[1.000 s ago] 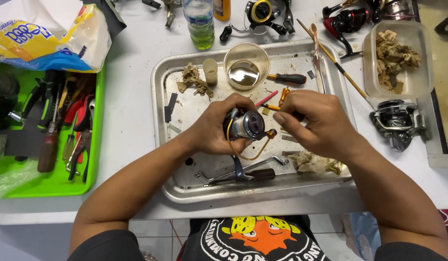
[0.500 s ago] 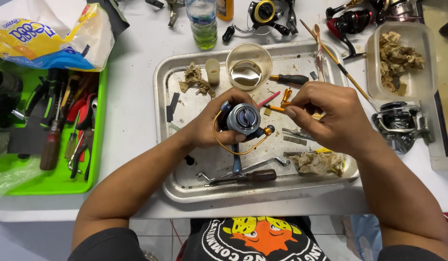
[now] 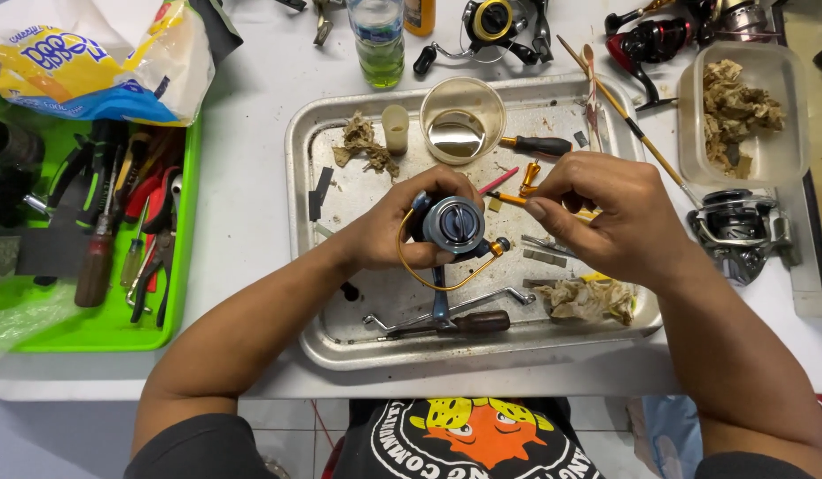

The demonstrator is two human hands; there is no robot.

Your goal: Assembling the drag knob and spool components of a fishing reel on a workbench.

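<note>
Head view: you look straight down on a metal tray (image 3: 309, 293) that serves as the landmark for every place below.
Reel: the blue-grey fishing reel (image 3: 452, 226) sits above the middle of the tray, lifted off its floor, its round spool turned up towards you.
Left hand: your left hand (image 3: 402, 226) is wrapped around the reel body from the tray's left side, fingers curled behind it.
Right hand: your right hand (image 3: 606, 217) is over the tray's right half, fingertips pinched together just beside the reel; what they pinch is too small to tell.
Bail wire: a thin gold wire loop (image 3: 428, 275) curves under the reel towards the tray's near edge.
Handling: judge the reel compact, rigid and fairly heavy for its size, likely greasy, so slippery; the wire loop looks the weakest part.
Where to hold: grip the solid body and stem, never the wire or spool lip.
Nearby: a small screwdriver (image 3: 535, 145) and a clear cup (image 3: 462, 120) lie at the tray's far side.
</note>
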